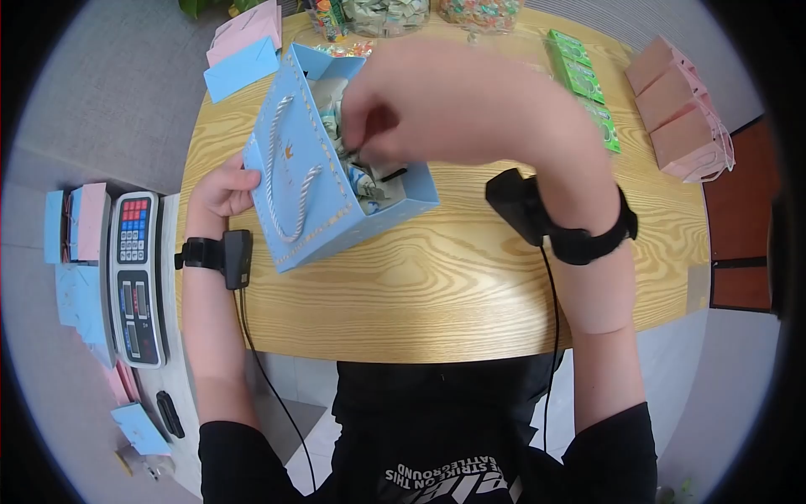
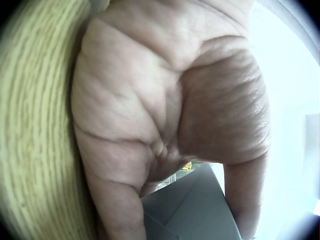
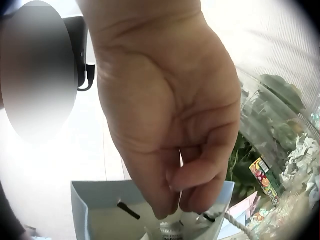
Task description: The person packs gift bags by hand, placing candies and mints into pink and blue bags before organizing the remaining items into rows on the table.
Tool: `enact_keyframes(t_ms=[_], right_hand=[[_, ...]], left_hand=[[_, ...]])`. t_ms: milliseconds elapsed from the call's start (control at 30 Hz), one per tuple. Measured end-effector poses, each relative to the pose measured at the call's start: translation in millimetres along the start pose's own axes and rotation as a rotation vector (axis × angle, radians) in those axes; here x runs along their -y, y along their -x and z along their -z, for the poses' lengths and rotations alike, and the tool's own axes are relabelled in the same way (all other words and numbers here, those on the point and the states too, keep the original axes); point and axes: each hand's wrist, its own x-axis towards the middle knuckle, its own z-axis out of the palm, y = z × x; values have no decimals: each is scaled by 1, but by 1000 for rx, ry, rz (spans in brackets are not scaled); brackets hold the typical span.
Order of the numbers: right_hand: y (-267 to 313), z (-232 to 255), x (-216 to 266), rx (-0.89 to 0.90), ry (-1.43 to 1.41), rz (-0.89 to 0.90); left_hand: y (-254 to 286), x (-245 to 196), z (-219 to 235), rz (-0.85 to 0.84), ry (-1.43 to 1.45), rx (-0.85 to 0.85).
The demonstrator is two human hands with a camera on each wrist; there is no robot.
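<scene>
A light blue paper gift bag (image 1: 312,181) with white rope handles (image 1: 304,202) lies tilted on the table, its mouth facing right. My left hand (image 1: 225,186) grips its left lower side, thumb on the printed face; the grey-looking bag wall (image 2: 192,205) shows between thumb and fingers in the left wrist view. My right hand (image 1: 428,105) reaches into the mouth. In the right wrist view its thumb and fingertips come together on a small white wrapped candy (image 3: 171,231) with print. Other white, blue and green wrapped candies (image 1: 363,183) lie inside, partly hidden by this hand.
Green packets (image 1: 579,71) lie in a row at the back right, beside pink bags (image 1: 678,109). Jars of wrapped sweets (image 1: 483,13) stand at the back. Flat pink and blue bags (image 1: 242,67) lie back left. A price scale (image 1: 134,277) stands at the left.
</scene>
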Motion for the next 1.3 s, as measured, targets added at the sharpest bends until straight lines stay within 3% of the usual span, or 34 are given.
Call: enact_keyframes(t_ms=[67, 167, 333, 400, 500, 533, 567, 633, 667, 733, 767, 833, 967, 1100, 1167, 1300], right_hand=[[-3, -18, 0, -3, -57, 112], [-8, -32, 11, 10, -112, 110], [1, -7, 8, 56, -176, 171], [4, 2, -3, -216, -125, 256], [32, 44, 6, -202, -269, 331], [32, 57, 14, -160, -316, 137], [31, 54, 12, -160, -315, 137], [26, 38, 0, -437, -10, 42], [17, 29, -19, -436, -6, 44], [-2, 11, -66, -425, 329, -222], [-2, 4, -71, -426, 332, -227], [-2, -4, -78, -74, 280, -455], [-9, -9, -86, 104, 252, -464], [-18, -21, -93, 109, 312, -427], [-17, -22, -89, -229, 411, -379], [-17, -3, -73, -259, 477, -431]], left_hand=[[0, 1, 1, -7, -2, -1], [2, 0, 7, 1, -13, 8], [1, -1, 3, 6, -7, 21], [3, -1, 0, -2, -16, 3], [3, 0, 2, -9, -21, 11], [3, 0, 3, -11, -21, 11], [2, 1, 4, -9, -15, 15], [2, 1, 3, -12, -10, 19], [1, 2, 0, -26, -9, 10], [0, 3, -2, -38, -9, 7], [2, 2, 0, -29, -12, -5], [1, 3, 0, -20, -15, -12], [1, 1, -3, -21, -49, -48], [1, -1, -7, 8, -53, -55], [1, -1, -4, 14, -51, -53], [2, 2, 0, -1, -64, -101]])
